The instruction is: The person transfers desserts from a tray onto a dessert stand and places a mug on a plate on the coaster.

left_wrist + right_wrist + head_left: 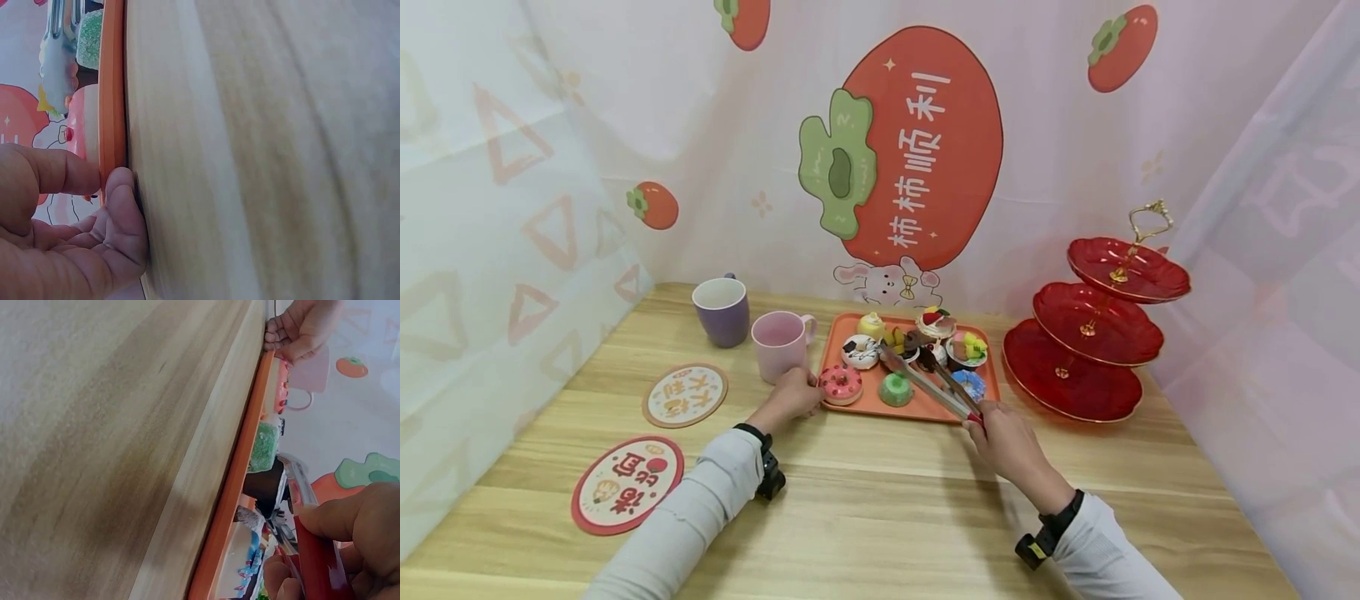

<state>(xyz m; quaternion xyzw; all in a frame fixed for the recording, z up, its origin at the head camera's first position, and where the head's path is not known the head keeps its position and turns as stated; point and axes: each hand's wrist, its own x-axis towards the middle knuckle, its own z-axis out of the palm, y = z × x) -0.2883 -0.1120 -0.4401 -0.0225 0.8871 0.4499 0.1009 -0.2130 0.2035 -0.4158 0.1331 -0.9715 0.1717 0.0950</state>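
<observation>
An orange tray (868, 411) holds several toy pastries: a pink donut (840, 385), a white donut (860, 352), a green cake (896, 389) and a blue-topped one (968, 385) among them. My left hand (795, 392) pinches the tray's near-left corner between thumb and finger, beside the pink donut. My right hand (1011, 442) grips metal tongs (934, 390) by their red handle (317, 562). The tongs' arms stand apart over the middle of the tray, near the chocolate-coloured pastries; whether they touch any, I cannot tell.
A red three-tier stand (1097, 333) with a gold handle is right of the tray. Left of it stand a pink mug (778, 346) and a purple mug (722, 312). Two round coasters, one beige-rimmed (685, 395) and one red-rimmed (627, 485), lie at the left.
</observation>
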